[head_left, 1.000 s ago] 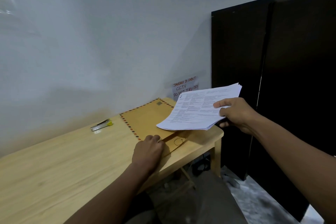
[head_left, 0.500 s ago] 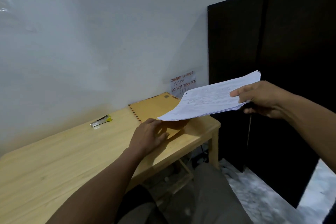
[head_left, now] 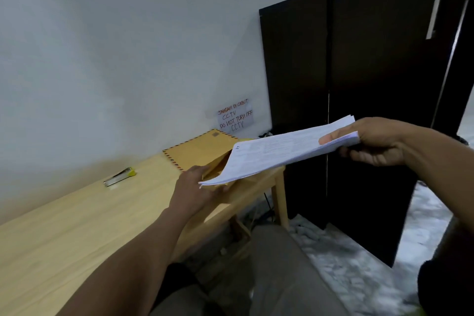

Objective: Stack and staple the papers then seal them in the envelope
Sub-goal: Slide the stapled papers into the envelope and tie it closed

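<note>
A stack of white printed papers [head_left: 279, 154] hangs in the air over the table's right end, pinched at its far right edge by my right hand [head_left: 377, 141]. The stack's lower left corner dips toward the open mouth of a brown envelope [head_left: 197, 149] with a red-and-blue striped border, which lies flat on the wooden table [head_left: 89, 218]. My left hand [head_left: 197, 187] rests at the envelope's near end and holds its flap or mouth lifted; the papers hide the fingertips. A silver and yellow stapler [head_left: 119, 176] lies on the table to the left, near the wall.
A tall black cabinet [head_left: 359, 97] stands right of the table, close to my right hand. A handwritten CCTV note [head_left: 234, 115] is taped to the white wall behind the envelope. My grey-trousered knee [head_left: 277, 272] is below the table's edge, above a marbled floor.
My right hand has tilted the papers so their left corner drops toward the envelope. My left hand went from pressing flat on the envelope to lifting its opening.
</note>
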Demonstrator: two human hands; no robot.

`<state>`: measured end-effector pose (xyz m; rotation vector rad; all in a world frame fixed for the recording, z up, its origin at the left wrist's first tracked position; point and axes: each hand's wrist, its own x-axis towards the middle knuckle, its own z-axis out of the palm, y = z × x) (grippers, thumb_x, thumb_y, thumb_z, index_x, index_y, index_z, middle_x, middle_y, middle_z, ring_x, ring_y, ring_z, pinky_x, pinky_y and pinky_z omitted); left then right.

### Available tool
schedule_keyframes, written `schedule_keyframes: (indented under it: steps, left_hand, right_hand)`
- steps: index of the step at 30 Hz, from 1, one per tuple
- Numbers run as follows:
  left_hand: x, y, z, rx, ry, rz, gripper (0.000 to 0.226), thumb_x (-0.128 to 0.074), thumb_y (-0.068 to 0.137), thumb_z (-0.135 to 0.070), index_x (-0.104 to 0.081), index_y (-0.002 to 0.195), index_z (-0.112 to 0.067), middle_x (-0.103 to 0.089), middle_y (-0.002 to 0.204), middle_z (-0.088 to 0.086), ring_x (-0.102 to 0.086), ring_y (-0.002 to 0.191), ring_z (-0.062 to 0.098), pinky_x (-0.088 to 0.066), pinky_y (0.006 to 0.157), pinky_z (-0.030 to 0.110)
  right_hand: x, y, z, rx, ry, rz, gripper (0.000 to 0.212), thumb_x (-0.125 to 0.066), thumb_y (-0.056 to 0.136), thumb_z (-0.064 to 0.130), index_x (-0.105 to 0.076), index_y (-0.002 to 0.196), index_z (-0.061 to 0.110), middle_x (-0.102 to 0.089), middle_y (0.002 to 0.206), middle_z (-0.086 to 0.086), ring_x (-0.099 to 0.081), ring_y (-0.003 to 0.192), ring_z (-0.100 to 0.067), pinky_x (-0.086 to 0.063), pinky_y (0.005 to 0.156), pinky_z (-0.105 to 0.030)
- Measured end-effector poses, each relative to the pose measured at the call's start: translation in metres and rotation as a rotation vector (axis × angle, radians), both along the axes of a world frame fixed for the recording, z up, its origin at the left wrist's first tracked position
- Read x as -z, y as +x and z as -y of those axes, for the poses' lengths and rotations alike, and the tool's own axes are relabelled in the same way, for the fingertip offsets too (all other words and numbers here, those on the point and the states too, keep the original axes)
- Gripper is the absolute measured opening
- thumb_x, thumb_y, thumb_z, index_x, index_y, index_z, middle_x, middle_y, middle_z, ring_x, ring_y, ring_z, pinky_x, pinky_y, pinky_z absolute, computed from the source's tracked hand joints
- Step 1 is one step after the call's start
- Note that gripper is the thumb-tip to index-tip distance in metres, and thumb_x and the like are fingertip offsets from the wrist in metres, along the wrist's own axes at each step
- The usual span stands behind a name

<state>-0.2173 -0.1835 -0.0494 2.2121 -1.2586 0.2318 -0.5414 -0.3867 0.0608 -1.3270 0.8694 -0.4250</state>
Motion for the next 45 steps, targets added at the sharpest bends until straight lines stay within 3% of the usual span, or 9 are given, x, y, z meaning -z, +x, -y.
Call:
schedule_keyframes:
  steps: [3, 7, 11, 21, 27, 32, 38, 42, 45]
  left_hand:
    - [0.001, 0.003, 0.0, 0.025, 0.036, 0.032, 0.065, -0.081, 0.078, -0.048, -0.065, 0.132, -0.015, -0.069, 0.123, 0.009, -0.066, 0.1, 0.028, -0.054, 0.084, 0.03]
    - [0.0, 0.006, 0.002, -0.022, 0.085, 0.115, 0.077, -0.081, 0.075, -0.053, -0.061, 0.138, -0.011, -0.068, 0.126, 0.009, -0.065, 0.104, 0.031, -0.054, 0.086, 0.037]
    - [0.002, -0.001, 0.001, -0.023, 0.076, 0.063, 0.088, -0.077, 0.068, -0.069, -0.059, 0.14, -0.021, -0.064, 0.131, 0.001, -0.061, 0.11, 0.024, -0.055, 0.09, 0.039]
    - [0.002, -0.011, 0.005, 0.005, 0.054, 0.081, 0.091, -0.07, 0.07, -0.076, -0.059, 0.14, -0.019, -0.066, 0.128, 0.002, -0.061, 0.11, 0.022, -0.055, 0.091, 0.037]
    - [0.0, -0.019, 0.006, 0.06, 0.019, 0.139, 0.082, -0.073, 0.073, -0.07, -0.064, 0.134, -0.017, -0.069, 0.121, 0.001, -0.062, 0.101, 0.019, -0.053, 0.08, 0.03]
    - [-0.007, -0.02, 0.001, 0.075, 0.049, 0.171, 0.071, -0.076, 0.077, -0.056, -0.062, 0.135, -0.018, -0.068, 0.122, 0.0, -0.06, 0.102, 0.019, -0.047, 0.075, 0.025]
    - [-0.009, -0.008, -0.012, 0.032, 0.046, 0.124, 0.078, -0.081, 0.073, -0.046, -0.056, 0.141, -0.018, -0.064, 0.13, 0.001, -0.057, 0.11, 0.018, -0.05, 0.084, 0.027]
    - [-0.007, 0.006, -0.022, -0.001, 0.032, 0.102, 0.079, -0.083, 0.073, -0.046, -0.056, 0.141, -0.017, -0.063, 0.134, 0.001, -0.056, 0.115, 0.019, -0.053, 0.086, 0.029]
    - [-0.005, 0.014, -0.025, -0.007, 0.015, 0.092, 0.078, -0.083, 0.074, -0.049, -0.057, 0.14, -0.016, -0.064, 0.134, 0.001, -0.057, 0.116, 0.02, -0.052, 0.087, 0.03]
  right_hand:
    - [0.004, -0.001, 0.002, -0.012, 0.04, 0.006, 0.031, -0.06, 0.093, -0.003, -0.064, 0.123, -0.008, -0.069, 0.062, -0.011, -0.064, 0.043, -0.008, -0.049, 0.036, -0.014]
    - [0.003, -0.006, 0.002, -0.014, 0.052, 0.019, 0.031, -0.06, 0.092, -0.005, -0.063, 0.122, -0.011, -0.069, 0.063, -0.011, -0.065, 0.044, -0.009, -0.049, 0.036, -0.015]
    - [0.006, 0.001, 0.005, 0.113, 0.051, 0.147, 0.033, -0.066, 0.09, -0.002, -0.063, 0.123, -0.007, -0.068, 0.09, -0.015, -0.07, 0.053, -0.011, -0.055, 0.043, -0.019]
    - [0.031, 0.044, -0.017, 0.133, -0.006, 0.168, 0.019, -0.063, 0.089, -0.009, -0.064, 0.108, -0.007, -0.067, 0.107, -0.02, -0.069, 0.089, -0.026, -0.059, 0.05, -0.03]
    - [0.045, 0.088, -0.04, 0.118, -0.025, 0.159, 0.022, -0.05, 0.089, -0.02, -0.062, 0.104, -0.009, -0.057, 0.107, -0.019, -0.063, 0.085, -0.03, -0.06, 0.048, -0.034]
    - [0.056, 0.143, -0.048, 0.049, -0.148, 0.077, 0.019, -0.051, 0.093, -0.009, -0.063, 0.106, -0.001, -0.06, 0.098, -0.013, -0.063, 0.084, -0.025, -0.058, 0.065, -0.037]
    - [0.046, 0.199, -0.059, -0.056, -0.095, 0.054, 0.02, -0.037, 0.093, -0.006, -0.051, 0.09, 0.008, -0.06, 0.101, -0.018, -0.064, 0.091, -0.028, -0.055, 0.049, -0.029]
    - [0.038, 0.207, -0.056, -0.233, -0.092, -0.004, 0.015, -0.043, 0.092, -0.007, -0.045, 0.088, 0.007, -0.056, 0.092, -0.016, -0.066, 0.079, -0.026, -0.062, 0.064, -0.037]
    - [0.044, 0.206, -0.049, -0.184, -0.246, -0.11, 0.017, -0.051, 0.091, -0.008, -0.048, 0.091, 0.009, -0.06, 0.084, -0.016, -0.065, 0.057, -0.021, -0.055, 0.05, -0.03]
